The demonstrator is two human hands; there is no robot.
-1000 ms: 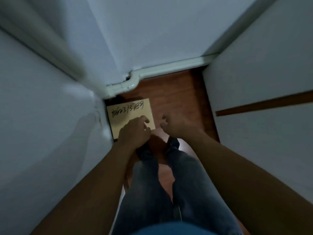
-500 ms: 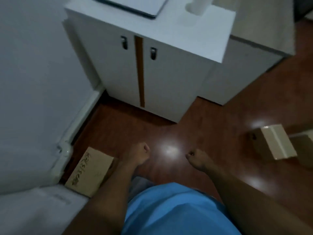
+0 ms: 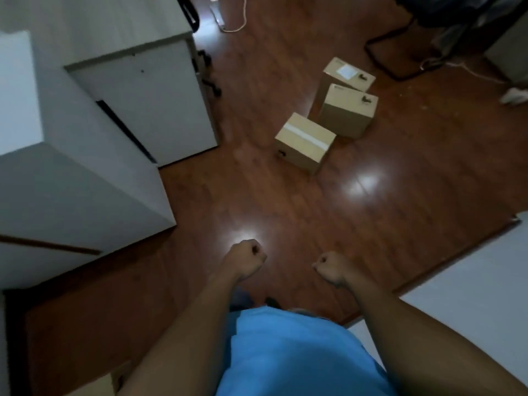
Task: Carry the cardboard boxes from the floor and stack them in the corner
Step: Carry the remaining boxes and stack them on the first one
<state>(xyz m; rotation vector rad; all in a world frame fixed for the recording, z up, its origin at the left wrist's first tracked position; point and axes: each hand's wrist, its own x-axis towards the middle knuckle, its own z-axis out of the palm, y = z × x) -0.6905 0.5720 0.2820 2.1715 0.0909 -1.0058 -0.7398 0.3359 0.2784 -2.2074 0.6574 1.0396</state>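
Observation:
Three cardboard boxes stand on the brown wooden floor ahead of me: the nearest box [image 3: 304, 142] with a white tape strip on top, a middle box [image 3: 348, 111] just behind it, and a far box [image 3: 347, 74] with a white label. My left hand [image 3: 246, 260] and my right hand [image 3: 329, 267] are both curled into fists, held low in front of my blue shirt, well short of the boxes and holding nothing. A corner of another cardboard box [image 3: 98, 384] shows at the bottom left edge.
White cabinets [image 3: 85, 178] line the left side, and a white surface [image 3: 471, 295] fills the lower right. A black chair base [image 3: 385, 55], cables [image 3: 237, 24] and a white shoe [image 3: 514, 97] lie at the far end of the floor [image 3: 285, 201].
I have turned away from the corner where the labelled box was set down. The view now swings across the room to the boxes on the floor. Both hands are empty and have closed into fists.

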